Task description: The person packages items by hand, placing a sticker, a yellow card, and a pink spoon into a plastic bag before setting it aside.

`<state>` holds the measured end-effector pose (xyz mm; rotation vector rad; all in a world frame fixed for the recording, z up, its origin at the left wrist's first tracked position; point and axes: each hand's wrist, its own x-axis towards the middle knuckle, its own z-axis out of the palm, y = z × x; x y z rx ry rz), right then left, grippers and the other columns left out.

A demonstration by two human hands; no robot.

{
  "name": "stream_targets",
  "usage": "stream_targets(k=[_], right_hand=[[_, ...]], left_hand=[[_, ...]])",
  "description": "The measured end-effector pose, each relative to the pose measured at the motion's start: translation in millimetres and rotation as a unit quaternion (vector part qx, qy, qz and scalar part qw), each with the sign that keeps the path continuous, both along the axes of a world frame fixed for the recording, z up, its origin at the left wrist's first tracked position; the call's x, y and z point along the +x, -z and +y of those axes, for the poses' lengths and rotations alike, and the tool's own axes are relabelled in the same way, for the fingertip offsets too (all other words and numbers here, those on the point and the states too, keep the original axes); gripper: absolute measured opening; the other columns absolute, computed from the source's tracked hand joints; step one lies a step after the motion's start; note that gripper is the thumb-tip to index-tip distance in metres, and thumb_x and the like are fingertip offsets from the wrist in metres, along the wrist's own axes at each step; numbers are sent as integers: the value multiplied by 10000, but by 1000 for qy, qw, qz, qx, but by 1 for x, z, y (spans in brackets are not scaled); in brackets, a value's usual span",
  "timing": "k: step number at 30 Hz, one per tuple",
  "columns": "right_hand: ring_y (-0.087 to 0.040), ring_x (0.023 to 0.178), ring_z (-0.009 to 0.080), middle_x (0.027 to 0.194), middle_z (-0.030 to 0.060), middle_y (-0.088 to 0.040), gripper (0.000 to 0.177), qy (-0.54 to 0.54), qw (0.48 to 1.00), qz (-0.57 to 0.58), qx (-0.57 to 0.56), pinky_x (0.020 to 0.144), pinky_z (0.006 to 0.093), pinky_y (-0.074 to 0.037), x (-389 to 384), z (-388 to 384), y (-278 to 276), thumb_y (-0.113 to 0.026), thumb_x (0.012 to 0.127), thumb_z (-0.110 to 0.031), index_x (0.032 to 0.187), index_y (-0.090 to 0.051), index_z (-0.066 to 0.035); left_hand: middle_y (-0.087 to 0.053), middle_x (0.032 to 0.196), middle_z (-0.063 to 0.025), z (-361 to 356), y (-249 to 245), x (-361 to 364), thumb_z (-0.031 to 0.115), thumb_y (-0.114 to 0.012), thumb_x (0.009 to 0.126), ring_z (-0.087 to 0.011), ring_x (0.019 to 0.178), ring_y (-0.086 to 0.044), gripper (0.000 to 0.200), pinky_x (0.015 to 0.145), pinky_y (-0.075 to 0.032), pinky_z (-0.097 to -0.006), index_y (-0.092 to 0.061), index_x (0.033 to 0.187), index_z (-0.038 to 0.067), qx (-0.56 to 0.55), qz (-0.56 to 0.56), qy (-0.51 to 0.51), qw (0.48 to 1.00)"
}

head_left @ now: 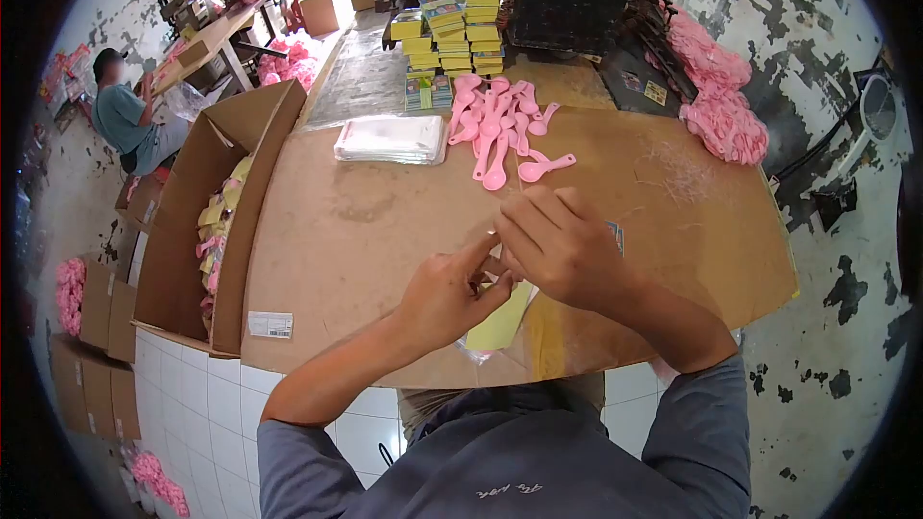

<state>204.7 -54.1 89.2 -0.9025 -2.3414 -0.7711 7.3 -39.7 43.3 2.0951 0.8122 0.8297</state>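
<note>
My left hand (450, 294) and my right hand (565, 248) meet above the front middle of the cardboard-covered table (327, 269). The fingers of both are pinched, and whatever they hold is too small or hidden to name. Just below them lies a yellow card (497, 327), with clear plastic showing at its lower edge; my hands cover its upper part. Beyond my hands is a pile of pink scoops (493, 125), with one scoop (546, 166) lying at its near right side. Left of the pile sits a stack of clear plastic bags (389, 139).
Tall stacks of yellow packs (447, 34) stand behind the scoops. A big open carton (258, 202) with yellow and pink packets is at the table's left. Pink bundles (721, 120) hang at the right. A seated person (130, 115) is at the far left.
</note>
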Motion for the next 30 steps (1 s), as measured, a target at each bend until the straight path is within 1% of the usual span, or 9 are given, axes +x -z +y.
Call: stream_targets(k=[4, 6, 8, 10, 15, 18, 21, 24, 30], right_hand=[[-606, 901, 249, 940, 107, -611, 140, 29, 966, 174, -190, 821, 359, -466, 17, 16, -7, -662, 831, -130, 900, -638, -11], [-612, 827, 226, 906, 107, -612, 118, 28, 870, 360, -335, 749, 345, -480, 38, 11, -25, -648, 891, -113, 898, -616, 0], [-620, 739, 155, 841, 81, -618, 136, -86, 695, 412, -583, 665, 297, -482, 89, 0, -40, -618, 972, -128, 950, -602, 6], [-627, 718, 101, 794, 51, -618, 110, -206, 622, 399, -642, 663, 243, -487, 159, -4, -36, -610, 985, -113, 1001, -599, -5], [-675, 822, 192, 909, 117, -686, 184, 113, 701, 553, -436, 777, 333, -540, 262, 12, -10, -542, 948, 0, 1105, -638, -6], [-670, 910, 227, 988, 125, -695, 275, 306, 827, 392, -263, 824, 356, -529, 293, 9, 23, -569, 934, -12, 1200, -636, -31], [-665, 998, 263, 1068, 133, -704, 379, 465, 863, 188, -67, 872, 378, -518, 309, 5, 48, -596, 920, -24, 1295, -634, -57], [-676, 1018, 246, 1119, 126, -719, 337, 272, 895, 316, -159, 889, 361, -516, 251, 15, 37, -664, 910, -63, 1246, -672, -44], [-654, 895, 126, 1016, 57, -698, 380, -28, 784, 356, -507, 786, 306, -510, 81, 2, 24, -752, 912, -224, 1230, -663, -36]], left_hand=[[-781, 957, -106, -2, -3, -1, 35, -717, 904, -101, 819, -730, 538, 659, -555, -243, -523, 1402, -28, -29, -9, 10, 999], [-782, 988, -108, 3, -2, -4, 32, -703, 927, -107, 861, -729, 527, 734, -567, -250, -517, 1417, -18, -76, -61, 46, 994], [-778, 1003, -108, 9, 5, -6, 29, -687, 949, -118, 911, -725, 484, 802, -566, -263, -534, 1406, -10, -178, -116, 37, 976], [-775, 1017, -113, 14, 6, -5, 29, -678, 963, -127, 944, -722, 437, 841, -567, -271, -562, 1383, -5, -234, -151, 35, 960], [-766, 1040, -134, 15, 7, -5, 44, -682, 970, -130, 977, -714, 328, 861, -565, -277, -642, 1291, -9, -265, -188, 34, 945], [-757, 1079, -143, 15, 8, -1, 66, -678, 980, -133, 978, -710, 307, 872, -563, -280, -649, 1273, -24, -265, -189, 8, 946], [-748, 1106, -147, 21, 15, -1, 79, -667, 991, -143, 1003, -703, 302, 899, -555, -286, -646, 1269, -38, -248, -161, 16, 955], [-741, 1120, -146, 25, 23, 1, 79, -656, 999, -158, 1025, -696, 281, 916, -552, -295, -649, 1250, -46, -270, -152, 28, 951], [-732, 1128, -150, 21, 18, 6, 85, -643, 1009, -177, 1070, -684, 257, 937, -555, -310, -649, 1227, -52, -290, -205, 33, 934]])
